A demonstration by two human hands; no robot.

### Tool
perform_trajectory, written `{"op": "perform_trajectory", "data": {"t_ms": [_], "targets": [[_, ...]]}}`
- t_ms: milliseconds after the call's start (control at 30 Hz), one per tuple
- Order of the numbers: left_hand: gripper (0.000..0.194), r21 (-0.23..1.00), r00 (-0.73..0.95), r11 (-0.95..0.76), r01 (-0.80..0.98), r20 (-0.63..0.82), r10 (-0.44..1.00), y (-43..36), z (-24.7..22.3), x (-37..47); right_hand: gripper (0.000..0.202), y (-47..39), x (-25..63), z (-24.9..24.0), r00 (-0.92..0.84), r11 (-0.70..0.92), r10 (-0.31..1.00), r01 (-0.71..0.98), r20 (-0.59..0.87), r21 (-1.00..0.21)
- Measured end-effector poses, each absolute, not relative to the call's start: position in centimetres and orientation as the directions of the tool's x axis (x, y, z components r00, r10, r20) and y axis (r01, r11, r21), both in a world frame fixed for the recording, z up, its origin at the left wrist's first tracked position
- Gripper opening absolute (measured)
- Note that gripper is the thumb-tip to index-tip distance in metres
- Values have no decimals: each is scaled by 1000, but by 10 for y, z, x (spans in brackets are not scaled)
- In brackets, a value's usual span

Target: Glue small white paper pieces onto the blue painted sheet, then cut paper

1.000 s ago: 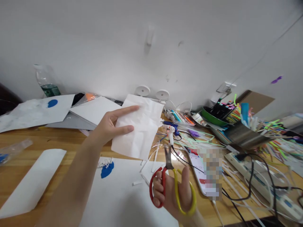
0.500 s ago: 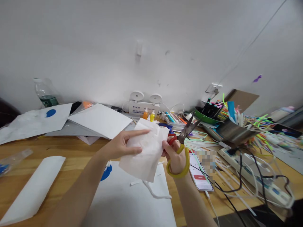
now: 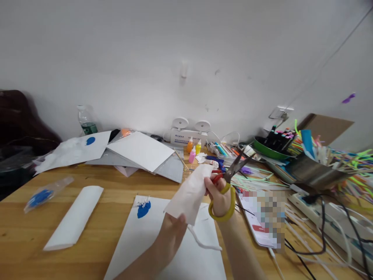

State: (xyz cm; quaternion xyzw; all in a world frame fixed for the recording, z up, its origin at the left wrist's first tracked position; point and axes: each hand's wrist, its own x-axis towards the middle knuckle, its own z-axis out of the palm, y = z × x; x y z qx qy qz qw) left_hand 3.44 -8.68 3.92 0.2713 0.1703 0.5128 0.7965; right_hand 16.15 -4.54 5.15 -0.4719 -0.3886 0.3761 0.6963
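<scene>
A piece of thin white paper (image 3: 190, 194) is held up between both hands, folded narrow. My left hand (image 3: 171, 235) pinches its lower left corner. At its upper right edge, the fingers of my right hand (image 3: 220, 196) grip the paper. Scissors (image 3: 234, 169) with yellow and red handles hang around my right hand, their blades parted and pointing up to the right, away from the paper. Below lies a large white sheet (image 3: 140, 249) with a blue patch (image 3: 143, 209) near its top left corner. A white cord (image 3: 201, 243) rests on this sheet.
A folded white paper (image 3: 74, 217) and a bag with blue material (image 3: 40, 197) lie left. Behind are stacked boards (image 3: 142, 149) and small paint bottles (image 3: 190, 145). At right are a phone (image 3: 256, 227), a power strip (image 3: 329, 225), cables and a green bowl of markers (image 3: 271, 151).
My left hand has moved down from the paper's left side to its lower corner. The paper now looks narrower. The camera view has shifted left, showing more of the table there.
</scene>
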Motion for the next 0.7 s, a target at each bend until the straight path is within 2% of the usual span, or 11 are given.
{"op": "perform_trajectory", "data": {"t_ms": [100,233,467,600,700], "targets": [[31,553,327,356,-753,-154,932,-85,41,31,26,-55,156,41,315,228,936,-209,155,-951],[25,515,252,358,-779,-265,931,-80,43,19,29,-71,155,24,231,170,969,-389,83,-906],[26,504,85,156,-849,-161,983,-58,57,11,32,-92,145,9,161,90,987,-589,-8,-803],[25,511,48,110,-853,-132,990,-51,64,13,38,-97,133,-5,120,36,992,-521,-32,-853],[28,545,137,200,-814,-155,978,-58,59,21,44,-101,122,-16,83,-46,992,-459,-95,-887]]}}
